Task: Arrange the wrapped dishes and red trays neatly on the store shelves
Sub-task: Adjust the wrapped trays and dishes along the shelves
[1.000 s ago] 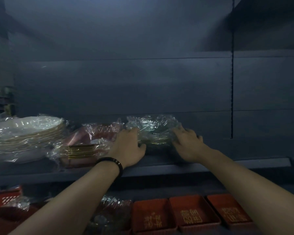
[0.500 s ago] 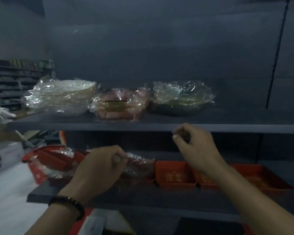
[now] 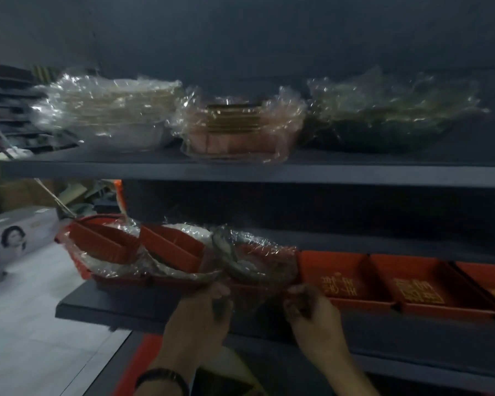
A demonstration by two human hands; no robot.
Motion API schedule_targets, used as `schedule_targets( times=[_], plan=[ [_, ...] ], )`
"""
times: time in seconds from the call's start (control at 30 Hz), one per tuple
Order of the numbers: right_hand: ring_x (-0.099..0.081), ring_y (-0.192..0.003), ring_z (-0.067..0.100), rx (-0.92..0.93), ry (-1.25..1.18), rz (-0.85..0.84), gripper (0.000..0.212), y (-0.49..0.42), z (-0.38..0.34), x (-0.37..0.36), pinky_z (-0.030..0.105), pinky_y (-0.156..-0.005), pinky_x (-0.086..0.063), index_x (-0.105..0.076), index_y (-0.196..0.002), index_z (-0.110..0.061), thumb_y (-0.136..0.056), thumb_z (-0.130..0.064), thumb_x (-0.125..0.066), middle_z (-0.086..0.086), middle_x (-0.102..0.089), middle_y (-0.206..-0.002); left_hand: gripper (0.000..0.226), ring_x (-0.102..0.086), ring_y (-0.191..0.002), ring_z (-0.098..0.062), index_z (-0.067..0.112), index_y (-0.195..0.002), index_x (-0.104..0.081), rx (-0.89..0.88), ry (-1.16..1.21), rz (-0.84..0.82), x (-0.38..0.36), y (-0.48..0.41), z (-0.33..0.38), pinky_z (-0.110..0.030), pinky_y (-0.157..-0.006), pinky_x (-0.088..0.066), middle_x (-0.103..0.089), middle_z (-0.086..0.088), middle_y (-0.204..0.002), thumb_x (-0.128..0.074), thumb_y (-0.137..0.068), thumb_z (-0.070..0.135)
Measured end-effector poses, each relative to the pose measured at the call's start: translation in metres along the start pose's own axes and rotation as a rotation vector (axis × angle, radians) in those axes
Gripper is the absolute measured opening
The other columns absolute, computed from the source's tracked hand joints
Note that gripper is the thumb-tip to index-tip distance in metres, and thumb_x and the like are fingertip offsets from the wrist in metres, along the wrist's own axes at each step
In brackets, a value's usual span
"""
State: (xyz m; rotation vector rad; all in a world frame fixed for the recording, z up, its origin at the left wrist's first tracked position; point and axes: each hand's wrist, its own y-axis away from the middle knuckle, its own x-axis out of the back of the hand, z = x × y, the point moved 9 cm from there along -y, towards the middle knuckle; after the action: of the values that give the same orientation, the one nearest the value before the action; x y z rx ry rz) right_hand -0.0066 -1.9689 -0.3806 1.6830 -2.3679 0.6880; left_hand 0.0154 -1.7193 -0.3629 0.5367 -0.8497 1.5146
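Note:
On the upper shelf (image 3: 355,174) stand three wrapped stacks: white plates (image 3: 109,112), pink dishes with gold rims (image 3: 237,130) and dark green dishes (image 3: 383,115). On the lower shelf (image 3: 120,312) a wrapped bundle of dark dishes (image 3: 255,261) leans at the front edge. My left hand (image 3: 200,318) and my right hand (image 3: 312,312) both grip its front, fingers curled on the plastic wrap. Left of it lie wrapped red trays (image 3: 143,250). Right of it sit bare red trays (image 3: 346,278) with gold lettering.
A pale box with a printed portrait (image 3: 15,241) stands on the grey floor at the left. Far shelving and clutter fill the left background. Something red (image 3: 143,364) lies below the lower shelf. The dark back panel rises behind both shelves.
My hands left the green stack on the upper shelf, came down to the lower shelf and took hold of the wrapped dark bundle. The view dropped and swung left.

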Motion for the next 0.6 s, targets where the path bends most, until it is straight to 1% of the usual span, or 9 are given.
schedule_targets(
  times=[0.07,0.1,0.17,0.23,0.3,0.43,0.47,0.53,0.6],
  plan=[
    [-0.068,-0.081,-0.012,0.027,-0.008,0.038,0.035,-0.012,0.004,-0.006,0.004,-0.065,-0.047,-0.065,-0.102,-0.036,-0.093,-0.003,-0.073,-0.018,-0.075,-0.083,0.016,-0.072,-0.101,-0.009,0.048,-0.109,-0.063,0.004,0.026,-0.002,-0.01,-0.007,-0.004,-0.034,-0.093,-0.059,-0.075,0.019,-0.106,-0.062,-0.094,0.05],
    [-0.067,-0.084,-0.012,0.043,-0.006,0.048,0.036,-0.016,0.003,-0.009,0.004,-0.066,-0.047,-0.063,-0.107,-0.037,-0.094,-0.004,-0.073,-0.018,-0.075,-0.087,0.014,-0.072,-0.101,-0.008,0.046,-0.109,-0.064,0.011,0.046,0.013,-0.013,-0.007,-0.005,-0.032,-0.093,-0.058,-0.074,0.019,-0.106,-0.065,-0.095,0.046],
    [-0.067,-0.086,-0.011,0.072,0.022,0.041,0.038,-0.025,0.005,-0.016,0.003,-0.069,-0.047,-0.063,-0.116,-0.036,-0.095,-0.007,-0.072,-0.02,-0.075,-0.091,0.009,-0.07,-0.091,-0.001,0.041,-0.1,-0.066,-0.004,0.093,0.087,-0.012,-0.007,-0.008,-0.026,-0.085,-0.057,-0.073,0.02,-0.096,-0.07,-0.095,0.036],
    [-0.067,-0.086,-0.011,0.085,0.065,0.017,0.037,-0.033,0.011,-0.026,0.0,-0.071,-0.044,-0.064,-0.122,-0.034,-0.096,-0.01,-0.072,-0.023,-0.074,-0.094,0.012,-0.067,-0.081,0.001,0.038,-0.09,-0.066,-0.004,0.143,0.156,-0.005,-0.008,-0.01,-0.021,-0.074,-0.052,-0.07,0.019,-0.087,-0.072,-0.092,0.028],
    [-0.064,-0.088,-0.014,0.087,0.091,0.011,0.033,-0.039,0.018,-0.033,-0.005,-0.071,-0.04,-0.065,-0.121,-0.034,-0.097,-0.012,-0.072,-0.027,-0.07,-0.096,0.019,-0.065,-0.077,-0.003,0.036,-0.085,-0.063,0.046,0.176,0.195,0.001,-0.013,-0.019,-0.027,-0.072,-0.05,-0.067,0.015,-0.086,-0.072,-0.088,0.02],
    [-0.056,-0.085,-0.025,0.113,0.107,0.037,0.023,-0.047,0.023,-0.04,-0.006,-0.072,-0.038,-0.067,-0.12,-0.031,-0.1,-0.02,-0.069,-0.026,-0.069,-0.1,0.037,-0.059,-0.087,-0.021,0.03,-0.085,-0.055,0.195,0.24,0.292,0.01,-0.021,-0.037,-0.036,-0.079,-0.044,-0.059,0.0,-0.099,-0.065,-0.08,-0.005],
    [-0.057,-0.087,-0.024,0.118,0.105,0.053,0.021,-0.049,0.024,-0.042,-0.006,-0.073,-0.038,-0.068,-0.119,-0.032,-0.101,-0.021,-0.069,-0.025,-0.07,-0.101,0.039,-0.056,-0.088,-0.025,0.028,-0.084,-0.051,0.215,0.264,0.334,0.013,-0.022,-0.039,-0.037,-0.082,-0.043,-0.056,-0.002,-0.098,-0.064,-0.08,-0.008],
    [-0.063,-0.092,-0.015,0.117,0.106,0.095,0.017,-0.05,0.026,-0.042,-0.003,-0.075,-0.04,-0.07,-0.117,-0.033,-0.102,-0.025,-0.066,-0.022,-0.073,-0.101,0.044,-0.054,-0.092,-0.029,0.027,-0.085,-0.045,0.269,0.328,0.372,0.015,-0.024,-0.046,-0.038,-0.087,-0.043,-0.057,-0.006,-0.096,-0.062,-0.082,-0.014],
    [-0.067,-0.091,-0.004,0.131,0.129,0.129,0.011,-0.052,0.028,-0.043,0.001,-0.075,-0.044,-0.071,-0.11,-0.033,-0.104,-0.028,-0.063,-0.018,-0.074,-0.096,0.041,-0.062,-0.094,-0.033,0.025,-0.097,-0.047,0.324,0.365,0.29,0.003,-0.03,-0.059,-0.043,-0.088,-0.05,-0.065,-0.008,-0.099,-0.062,-0.086,-0.012]
  ],
)
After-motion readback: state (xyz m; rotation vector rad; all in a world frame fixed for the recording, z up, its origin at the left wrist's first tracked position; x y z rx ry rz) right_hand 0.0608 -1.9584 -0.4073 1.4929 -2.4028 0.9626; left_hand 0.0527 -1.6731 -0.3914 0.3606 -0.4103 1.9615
